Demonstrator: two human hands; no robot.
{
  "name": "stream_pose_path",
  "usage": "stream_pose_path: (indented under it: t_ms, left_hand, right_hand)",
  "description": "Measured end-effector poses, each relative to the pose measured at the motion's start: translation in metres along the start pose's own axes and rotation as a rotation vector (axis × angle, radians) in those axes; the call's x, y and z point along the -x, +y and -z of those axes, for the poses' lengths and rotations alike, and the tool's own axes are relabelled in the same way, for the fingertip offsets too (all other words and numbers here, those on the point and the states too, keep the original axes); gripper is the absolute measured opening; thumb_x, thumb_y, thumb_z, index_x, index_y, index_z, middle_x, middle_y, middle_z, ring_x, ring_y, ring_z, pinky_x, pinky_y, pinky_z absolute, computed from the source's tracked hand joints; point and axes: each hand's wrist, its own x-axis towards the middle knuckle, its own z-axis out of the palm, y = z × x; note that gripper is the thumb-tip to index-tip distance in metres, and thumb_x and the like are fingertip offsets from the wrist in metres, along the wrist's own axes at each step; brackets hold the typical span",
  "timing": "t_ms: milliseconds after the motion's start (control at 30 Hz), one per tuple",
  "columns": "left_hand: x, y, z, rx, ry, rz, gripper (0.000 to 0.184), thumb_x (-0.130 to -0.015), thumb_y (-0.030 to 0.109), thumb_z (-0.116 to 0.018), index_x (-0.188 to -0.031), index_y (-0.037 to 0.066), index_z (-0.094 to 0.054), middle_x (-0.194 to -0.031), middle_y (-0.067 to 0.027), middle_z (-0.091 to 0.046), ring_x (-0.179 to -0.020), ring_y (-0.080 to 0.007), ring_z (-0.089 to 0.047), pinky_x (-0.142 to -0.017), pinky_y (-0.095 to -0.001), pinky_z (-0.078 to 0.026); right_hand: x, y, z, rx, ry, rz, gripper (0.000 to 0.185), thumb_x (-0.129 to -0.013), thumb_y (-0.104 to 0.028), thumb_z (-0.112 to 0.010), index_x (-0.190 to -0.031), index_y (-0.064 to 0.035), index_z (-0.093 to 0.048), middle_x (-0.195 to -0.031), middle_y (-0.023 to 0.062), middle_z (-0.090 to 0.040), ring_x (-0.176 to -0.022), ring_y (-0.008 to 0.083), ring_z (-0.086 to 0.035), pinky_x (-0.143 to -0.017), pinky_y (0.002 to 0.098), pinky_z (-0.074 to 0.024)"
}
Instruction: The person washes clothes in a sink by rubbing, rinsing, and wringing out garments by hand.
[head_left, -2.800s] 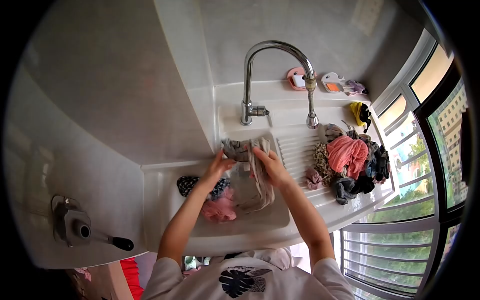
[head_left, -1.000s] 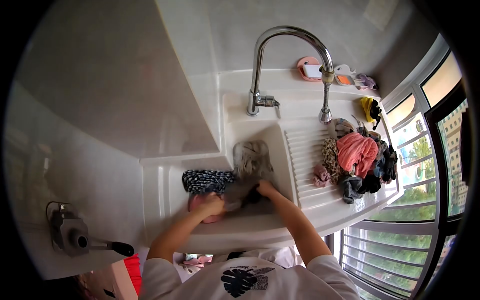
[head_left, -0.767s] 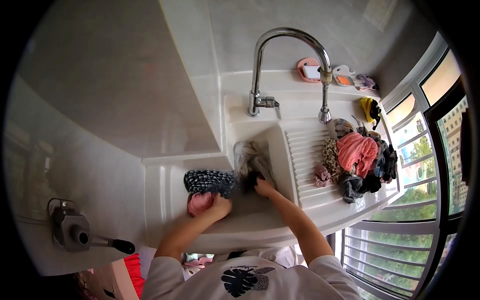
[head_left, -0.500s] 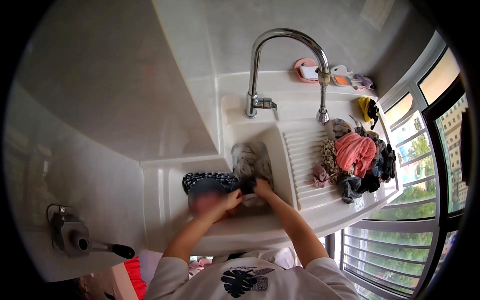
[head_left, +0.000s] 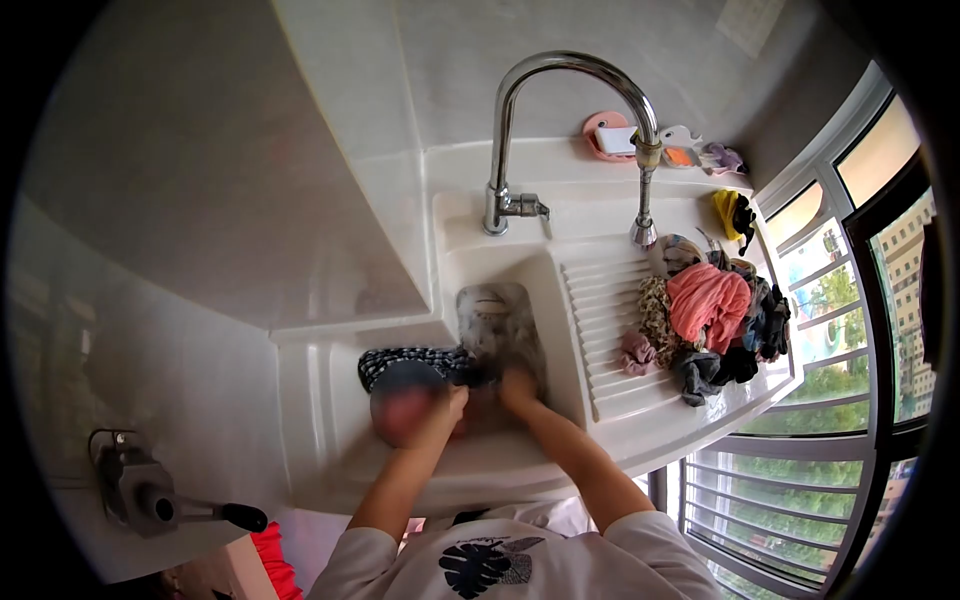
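Both hands are down in the white sink basin (head_left: 565, 300). My left hand (head_left: 457, 402) is closed on a dark piece of cloth (head_left: 480, 372), small and partly hidden. My right hand (head_left: 517, 386), smeared by motion, grips the same cloth on its other side. Beyond them, wet greyish cloth (head_left: 495, 312) lies in the deep part of the basin. A black-and-white patterned cloth (head_left: 405, 360) is bunched to the left. Beside my left wrist is a round, blurred dark and pinkish shape (head_left: 408, 402); what it is I cannot make out.
A chrome faucet (head_left: 497, 140) arches over the sink. On the ribbed washboard (head_left: 605, 330) lies a laundry pile with a coral-pink garment (head_left: 708, 308). Soap dishes (head_left: 607, 142) line the back ledge. A wall-mounted crank (head_left: 150, 495) is at left, barred windows (head_left: 790, 510) at right.
My hands have shifted slightly within the basin, and the right one is more blurred. The dark cloth remains between them. The whole view has moved a little.
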Motion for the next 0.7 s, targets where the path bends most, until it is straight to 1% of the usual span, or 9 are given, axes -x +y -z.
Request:
stream_pose_path:
  t_ms: [100,167,300,333,433,500,533,633,700]
  left_hand:
    - [0.010,0.016,-0.007,0.430,-0.154,0.173,0.021,-0.088,0.025,-0.053,-0.096,0.005,-0.055,-0.072,-0.0087,-0.056,-0.071,-0.0234,-0.058,-0.061,-0.0373,-0.049]
    - [0.008,0.024,-0.010,0.601,-0.210,0.237,0.022,-0.087,0.024,-0.053,-0.098,0.005,-0.055,-0.075,-0.0096,-0.057,-0.072,-0.0244,-0.059,-0.062,-0.0380,-0.050]
    - [0.007,0.033,-0.013,0.742,-0.255,0.305,0.024,-0.087,0.023,-0.054,-0.101,0.004,-0.055,-0.081,-0.0115,-0.058,-0.075,-0.0263,-0.060,-0.064,-0.0393,-0.051]
    - [0.007,0.035,-0.014,0.759,-0.264,0.316,0.024,-0.086,0.023,-0.055,-0.101,0.004,-0.055,-0.083,-0.0119,-0.058,-0.075,-0.0268,-0.060,-0.064,-0.0396,-0.052]
    - [0.008,0.035,-0.015,0.781,-0.281,0.348,0.026,-0.086,0.022,-0.055,-0.104,0.003,-0.055,-0.088,-0.0133,-0.059,-0.077,-0.0283,-0.060,-0.065,-0.0406,-0.053]
    - [0.007,0.031,-0.019,0.765,-0.289,0.367,0.028,-0.085,0.022,-0.056,-0.105,0.002,-0.055,-0.091,-0.0142,-0.060,-0.078,-0.0292,-0.061,-0.066,-0.0413,-0.053]
    - [0.010,0.034,-0.022,0.733,-0.292,0.357,0.028,-0.085,0.021,-0.056,-0.106,0.002,-0.055,-0.092,-0.0147,-0.061,-0.078,-0.0297,-0.061,-0.066,-0.0416,-0.054]
    - [0.031,0.040,-0.022,0.554,-0.263,0.289,0.028,-0.085,0.019,-0.056,-0.107,0.002,-0.054,-0.097,-0.0153,-0.059,-0.082,-0.0310,-0.060,-0.067,-0.0440,-0.054]
    - [0.039,0.035,-0.024,0.427,-0.245,0.234,0.027,-0.085,0.018,-0.055,-0.107,0.003,-0.053,-0.101,-0.0155,-0.058,-0.084,-0.0319,-0.059,-0.067,-0.0459,-0.054]
  right_hand:
    - [-0.011,-0.012,0.012,-0.059,-0.153,-0.286,0.038,-0.080,-0.025,-0.060,-0.108,-0.0016,-0.051,-0.092,0.0216,-0.063,-0.092,0.0388,-0.061,-0.074,0.0474,-0.0495]
    - [0.007,-0.040,0.043,-0.154,-0.377,0.115,0.045,-0.080,-0.029,-0.059,-0.111,0.0002,-0.045,-0.085,0.0230,-0.063,-0.081,0.0395,-0.063,-0.069,0.0491,-0.0502]
    - [0.047,-0.115,0.118,-0.195,-0.067,0.199,0.052,-0.080,-0.037,-0.058,-0.109,0.0025,-0.041,-0.060,0.0199,-0.059,-0.056,0.0366,-0.062,-0.051,0.0436,-0.0505]
    - [0.049,-0.116,0.116,-0.212,0.056,0.305,0.040,-0.082,-0.035,-0.056,-0.104,-0.0017,-0.048,-0.056,0.0145,-0.058,-0.048,0.0328,-0.059,-0.044,0.0406,-0.0481]
    - [0.030,-0.094,0.085,-0.201,0.248,0.514,0.026,-0.086,-0.031,-0.053,-0.090,-0.0059,-0.054,-0.056,0.0108,-0.059,-0.046,0.0300,-0.058,-0.043,0.0409,-0.0472]
    - [0.005,-0.063,0.061,-0.153,0.249,0.351,0.025,-0.089,-0.028,-0.050,-0.073,-0.0083,-0.051,-0.056,0.0133,-0.060,-0.049,0.0319,-0.059,-0.043,0.0450,-0.0448]
    - [-0.002,-0.051,0.056,-0.074,0.142,0.079,0.025,-0.090,-0.029,-0.048,-0.078,-0.0078,-0.053,-0.059,0.0147,-0.061,-0.053,0.0342,-0.061,-0.045,0.0475,-0.0449]
    - [-0.003,-0.006,0.047,0.059,-0.022,0.257,0.024,-0.092,-0.028,-0.042,-0.089,-0.0076,-0.054,-0.064,0.0178,-0.062,-0.060,0.0371,-0.062,-0.054,0.0477,-0.0491]
    - [-0.005,0.005,0.033,0.095,0.002,0.198,0.024,-0.092,-0.027,-0.041,-0.091,-0.0068,-0.054,-0.066,0.0196,-0.062,-0.062,0.0379,-0.063,-0.055,0.0472,-0.0495]
